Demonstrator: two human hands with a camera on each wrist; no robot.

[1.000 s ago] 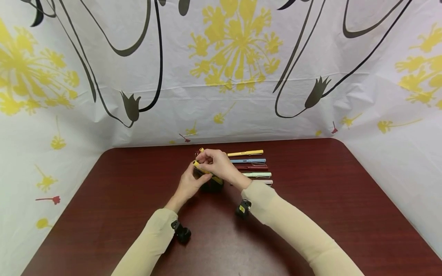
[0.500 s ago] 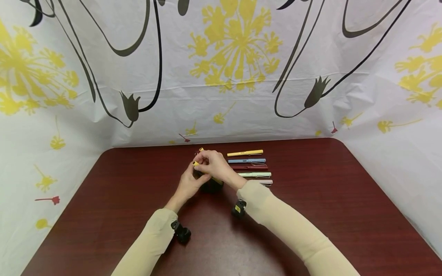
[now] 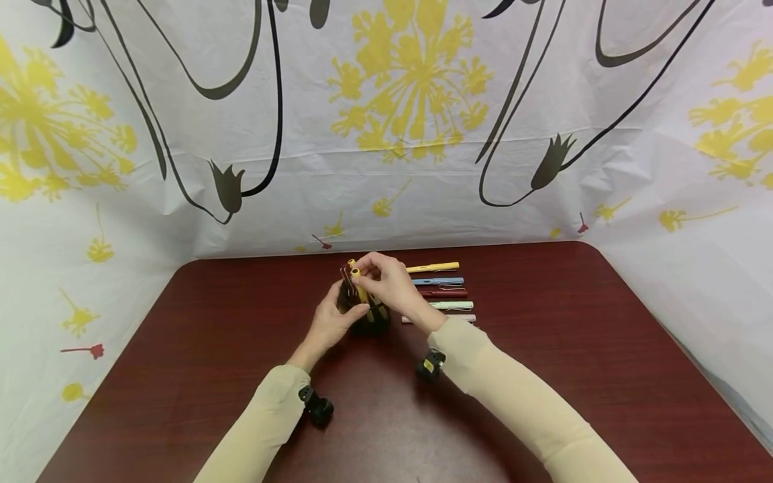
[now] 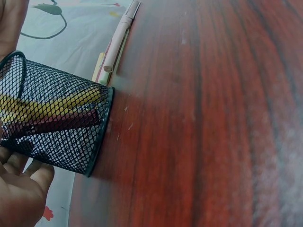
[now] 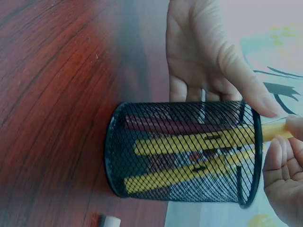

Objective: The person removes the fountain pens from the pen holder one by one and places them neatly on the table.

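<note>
A black wire-mesh pen cup (image 5: 189, 182) stands upright on the table, and my left hand (image 3: 328, 320) holds it round its left side near the rim. My right hand (image 3: 394, 287) is at the cup's mouth, its thumb and fingertips pinching the top of a yellow pen (image 3: 361, 292). Through the mesh, in the right wrist view, that pen's lower end is inside the cup. Another yellow pen (image 5: 156, 178) and at least one dark red pen (image 5: 151, 124) lean in there too. The left wrist view shows the left fingers curled behind the cup (image 4: 57, 75).
Right of the cup lies a row of pens: yellow (image 3: 443, 267), blue (image 3: 439, 282), dark red (image 3: 447, 294), pale green (image 3: 457, 306) and pinkish white (image 3: 465, 318). A patterned white sheet (image 3: 290, 134) hangs behind the dark red-brown table (image 3: 543, 335).
My right hand has shifted a little to the right with the yellow pen's top, and the pen now stands steeper in the cup. The left hand keeps its place.
</note>
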